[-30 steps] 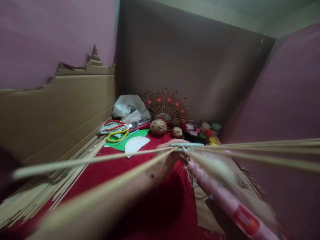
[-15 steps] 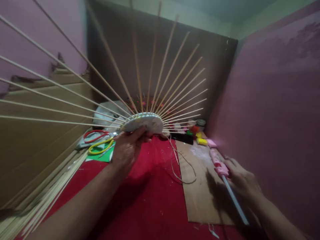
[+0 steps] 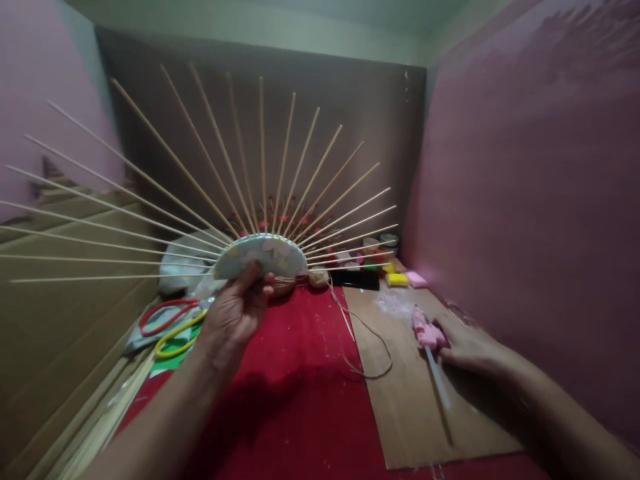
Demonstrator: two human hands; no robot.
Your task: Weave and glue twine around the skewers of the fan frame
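Observation:
My left hand (image 3: 240, 307) grips the lower edge of a pale half-disc (image 3: 265, 255), thumb on the near face. Thin wooden sticks (image 3: 263, 153) spread from its curved rim like a fan. On the right, my right hand (image 3: 463, 343) is closed around a pink hot glue gun (image 3: 427, 331), low over a cardboard sheet (image 3: 400, 413). A translucent glue stick (image 3: 437, 380) pokes out of its rear end. Twine (image 3: 385, 347) loops over the red cloth and the cardboard between my hands.
Scissors with red and yellow handles (image 3: 173, 333) lie at left near a bundle of thin sticks (image 3: 107, 427). Yellow (image 3: 397, 280) and pink blocks (image 3: 416, 279) and a black flat object (image 3: 355, 280) sit at the back right. Red cloth (image 3: 295, 413) covers the table; walls stand close on both sides.
The fan of sticks has turned and moved left and farther off with my left hand, so its full spread shows. The glue gun has come lower, nearer the cardboard. The camera view has shifted.

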